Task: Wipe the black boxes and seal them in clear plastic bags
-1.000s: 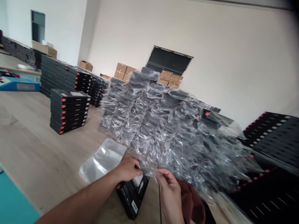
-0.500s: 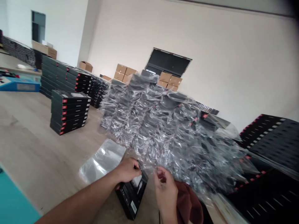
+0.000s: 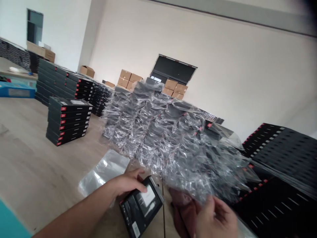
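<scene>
My left hand (image 3: 130, 183) grips a flat black box (image 3: 145, 208) at its far left edge, thumb on the top face and most fingers hidden. The box is tilted and shows a white device picture and a white label. My right hand (image 3: 216, 216) is off to the right, thumb and fingers pinched on a clear plastic bag (image 3: 198, 186); part of the film lies over a maroon cloth (image 3: 184, 211). Where this bag ends against the wrapped boxes behind is hard to make out. Flat clear bags (image 3: 105, 173) lie beside my left forearm.
A large heap of plastic-wrapped boxes (image 3: 158, 129) fills the middle. Unwrapped black boxes stand in a small stack (image 3: 69, 120) and a longer row (image 3: 59, 79) on the left. More black boxes (image 3: 277, 205) are at right. Cardboard cartons (image 3: 128, 79) stand behind.
My right hand has moved right and nearer, away from the box, drawing clear film with it. My left thumb now presses the box, which has turned more face-up. The camera has shifted slightly.
</scene>
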Available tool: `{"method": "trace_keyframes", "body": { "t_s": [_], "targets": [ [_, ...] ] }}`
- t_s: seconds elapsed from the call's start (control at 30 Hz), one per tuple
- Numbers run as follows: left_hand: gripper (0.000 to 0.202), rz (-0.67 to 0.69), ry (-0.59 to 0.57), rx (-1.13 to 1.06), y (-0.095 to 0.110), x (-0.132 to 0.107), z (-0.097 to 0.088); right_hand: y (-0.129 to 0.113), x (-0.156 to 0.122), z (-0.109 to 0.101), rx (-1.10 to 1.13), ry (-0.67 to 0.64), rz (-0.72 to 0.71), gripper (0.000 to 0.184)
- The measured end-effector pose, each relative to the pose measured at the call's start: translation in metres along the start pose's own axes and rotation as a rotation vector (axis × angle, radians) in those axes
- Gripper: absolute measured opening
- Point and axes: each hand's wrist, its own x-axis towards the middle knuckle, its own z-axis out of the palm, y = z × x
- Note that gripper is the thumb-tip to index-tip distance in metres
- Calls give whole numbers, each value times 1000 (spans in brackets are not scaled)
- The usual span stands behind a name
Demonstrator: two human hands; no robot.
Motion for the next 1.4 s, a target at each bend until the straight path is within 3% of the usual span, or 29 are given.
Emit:
{"method": "trace_keyframes", "body": {
  "t_s": [0.1,0.17,0.27,0.4,0.57,0.7,0.93,1.17,1.4],
  "targets": [
    [60,-41,-120,-85,4,-1,-2,3,-16,13,-32,-353,-28,45],
    [58,-28,-157,-53,5,0,-3,2,-30,25,16,-575,-53,39],
    [61,-17,-122,59,3,3,-3,-3,-45,36,115,-737,-75,31],
    [62,20,-48,162,-1,4,-2,-9,-49,36,152,-741,-33,27],
    [50,200,101,326,2,0,4,-12,-51,35,193,-708,25,28],
    [50,215,79,430,6,-4,10,-17,-56,36,203,-652,45,31],
    [50,291,109,415,4,-2,12,-24,-59,35,224,-722,-15,30],
    [53,253,97,463,-1,3,9,-24,-61,35,246,-767,-35,28],
    [39,252,178,511,-6,8,4,-10,-56,38,79,-722,-154,18]
  ]
}}
